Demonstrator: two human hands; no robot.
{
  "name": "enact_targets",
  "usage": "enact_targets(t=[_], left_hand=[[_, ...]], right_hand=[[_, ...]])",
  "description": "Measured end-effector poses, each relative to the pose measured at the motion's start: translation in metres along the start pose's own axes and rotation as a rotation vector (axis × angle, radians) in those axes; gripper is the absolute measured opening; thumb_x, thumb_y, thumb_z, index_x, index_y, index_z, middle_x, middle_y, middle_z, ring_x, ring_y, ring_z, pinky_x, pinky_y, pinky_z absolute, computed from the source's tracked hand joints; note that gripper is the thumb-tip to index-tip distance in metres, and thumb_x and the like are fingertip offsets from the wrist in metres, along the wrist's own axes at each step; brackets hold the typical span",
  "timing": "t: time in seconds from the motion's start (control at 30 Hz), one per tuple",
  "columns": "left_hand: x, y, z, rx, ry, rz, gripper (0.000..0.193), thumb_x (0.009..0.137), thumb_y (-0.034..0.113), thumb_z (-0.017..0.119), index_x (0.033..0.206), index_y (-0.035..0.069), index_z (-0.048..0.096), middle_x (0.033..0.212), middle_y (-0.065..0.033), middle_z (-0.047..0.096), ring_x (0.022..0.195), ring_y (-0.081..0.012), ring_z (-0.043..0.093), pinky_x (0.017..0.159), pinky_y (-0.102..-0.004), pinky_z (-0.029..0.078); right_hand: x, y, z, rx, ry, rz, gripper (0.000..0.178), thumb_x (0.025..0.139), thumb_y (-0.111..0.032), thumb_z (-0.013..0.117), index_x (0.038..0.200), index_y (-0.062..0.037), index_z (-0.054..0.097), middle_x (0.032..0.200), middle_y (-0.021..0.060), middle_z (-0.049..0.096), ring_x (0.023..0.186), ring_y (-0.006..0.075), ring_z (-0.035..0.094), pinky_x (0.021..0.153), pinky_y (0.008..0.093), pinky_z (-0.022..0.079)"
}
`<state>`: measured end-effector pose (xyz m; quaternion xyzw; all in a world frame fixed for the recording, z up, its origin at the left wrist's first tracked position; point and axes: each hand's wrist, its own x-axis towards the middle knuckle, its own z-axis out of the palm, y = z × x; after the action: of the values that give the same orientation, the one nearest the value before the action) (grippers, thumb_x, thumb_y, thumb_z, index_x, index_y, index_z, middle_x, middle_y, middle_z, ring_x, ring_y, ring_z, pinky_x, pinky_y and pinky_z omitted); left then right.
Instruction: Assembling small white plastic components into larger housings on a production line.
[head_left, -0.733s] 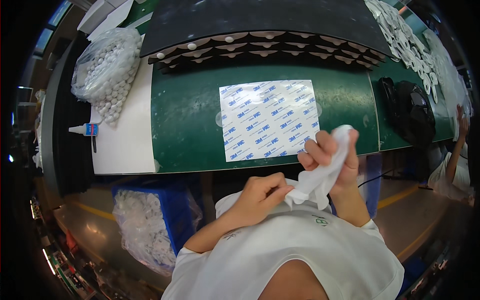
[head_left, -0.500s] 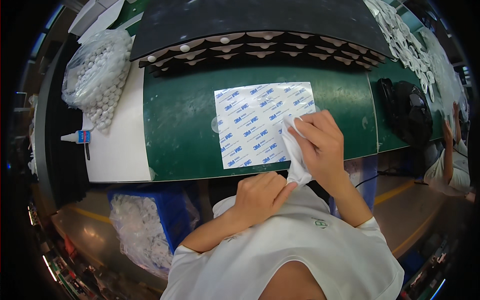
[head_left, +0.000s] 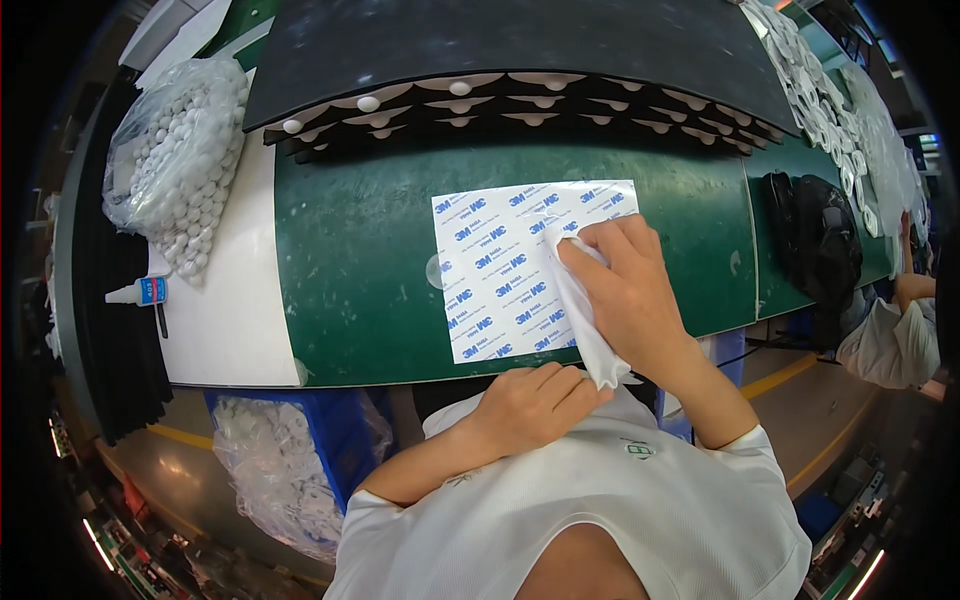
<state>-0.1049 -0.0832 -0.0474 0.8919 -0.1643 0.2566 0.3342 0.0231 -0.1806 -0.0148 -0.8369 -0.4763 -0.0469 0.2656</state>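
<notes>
A square white sheet (head_left: 500, 265) with a repeated blue print lies near the front edge of the green table (head_left: 360, 300). My right hand (head_left: 625, 290) is closed on a white cloth (head_left: 582, 315), bunched at its upper end over the sheet's right side. From there the cloth hangs toward the table edge in a narrow fold. By its lower end, against my shirt, is my left hand (head_left: 530, 408) with fingers curled together. Whether those fingertips grip anything is hidden.
Dark stacked trays (head_left: 520, 60) holding pale pieces span the back. At left are a clear bag of white balls (head_left: 180, 160) and a small glue bottle (head_left: 140, 291). A black bag (head_left: 815, 225) and several white rings (head_left: 800, 100) occupy the right. A blue bin (head_left: 325, 440) stands below.
My right hand has drawn the cloth a little left over the sheet. The cloth's lower end now shows clear of my left thumb. The whole view has shifted slightly.
</notes>
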Motion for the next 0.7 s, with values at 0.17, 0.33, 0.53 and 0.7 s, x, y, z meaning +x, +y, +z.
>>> enact_targets(t=[0.17, 0.33, 0.53, 0.7], left_hand=[[0.0, 0.0, -0.001, -0.015, 0.001, 0.003, 0.028, 0.07, 0.015, 0.071, 0.062, 0.009, 0.044, 0.055, 0.0, 0.039, 0.045, -0.0115, 0.043, 0.037, -0.0233, 0.032], [-0.002, 0.0, -0.001, -0.028, 0.004, -0.005, 0.029, 0.071, 0.015, 0.071, 0.062, 0.009, 0.044, 0.054, -0.0004, 0.039, 0.045, -0.0118, 0.043, 0.037, -0.0238, 0.032], [-0.007, 0.004, -0.007, -0.017, 0.04, -0.109, 0.027, 0.072, 0.018, 0.069, 0.062, 0.006, 0.047, 0.055, -0.0022, 0.044, 0.044, -0.0156, 0.046, 0.04, -0.0267, 0.037], [-0.042, 0.011, -0.036, -0.235, 0.449, -0.4, 0.034, 0.088, 0.035, 0.05, 0.081, 0.002, 0.048, 0.081, -0.0127, 0.055, 0.065, -0.022, 0.058, 0.06, -0.032, 0.048]], right_hand=[[0.002, -0.005, 0.0, -0.042, -0.051, -0.064, 0.031, 0.065, -0.003, 0.06, 0.096, -0.0031, 0.062, 0.095, 0.0103, 0.054, 0.091, 0.0261, 0.046, 0.08, 0.0346, 0.036], [0.007, -0.011, 0.001, -0.026, -0.107, -0.103, 0.031, 0.068, -0.006, 0.058, 0.099, -0.0046, 0.061, 0.1, 0.0105, 0.053, 0.095, 0.0257, 0.044, 0.085, 0.0361, 0.033], [0.017, -0.019, 0.013, -0.02, -0.124, -0.161, 0.033, 0.069, -0.008, 0.057, 0.102, -0.0051, 0.059, 0.098, 0.0096, 0.051, 0.095, 0.0255, 0.044, 0.085, 0.0397, 0.031], [-0.001, -0.048, 0.02, 0.319, 0.216, -0.241, 0.03, 0.06, -0.007, 0.063, 0.09, -0.0044, 0.06, 0.092, 0.0063, 0.052, 0.076, 0.0217, 0.045, 0.067, 0.0348, 0.032]])
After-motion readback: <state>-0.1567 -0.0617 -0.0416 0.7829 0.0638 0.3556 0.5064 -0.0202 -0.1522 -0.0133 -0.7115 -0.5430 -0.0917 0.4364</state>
